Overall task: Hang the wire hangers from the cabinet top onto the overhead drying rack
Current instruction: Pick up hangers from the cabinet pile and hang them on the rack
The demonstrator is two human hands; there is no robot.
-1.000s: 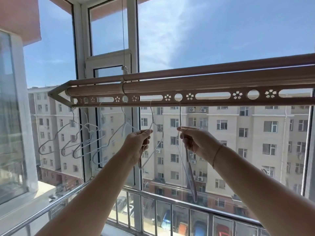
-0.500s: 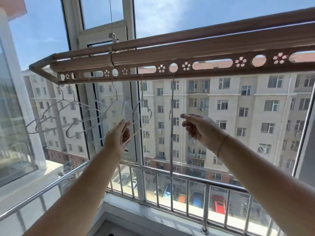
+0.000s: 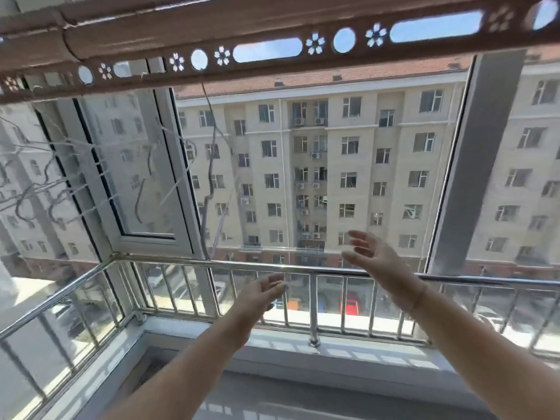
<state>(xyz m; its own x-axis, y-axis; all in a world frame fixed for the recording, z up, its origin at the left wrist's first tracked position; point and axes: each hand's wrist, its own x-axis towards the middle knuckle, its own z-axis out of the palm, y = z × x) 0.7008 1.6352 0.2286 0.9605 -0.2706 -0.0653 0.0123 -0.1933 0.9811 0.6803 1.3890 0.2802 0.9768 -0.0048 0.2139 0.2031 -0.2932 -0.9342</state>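
Fingers of both hands spread loose, grasping nothing. Left hand (image 3: 260, 294) at 6 o'clock, right hand (image 3: 375, 262) at 4 o'clock, both raised before railing (image 3: 333, 271), well apart from hangers. Nearest hanger (image 3: 213, 147) dangles edge-on at 11 o'clock from round hole in rack (image 3: 151, 34) spanning 12 o'clock. More hangers (image 3: 39, 189), blurred, hang from rack toward 9 o'clock.
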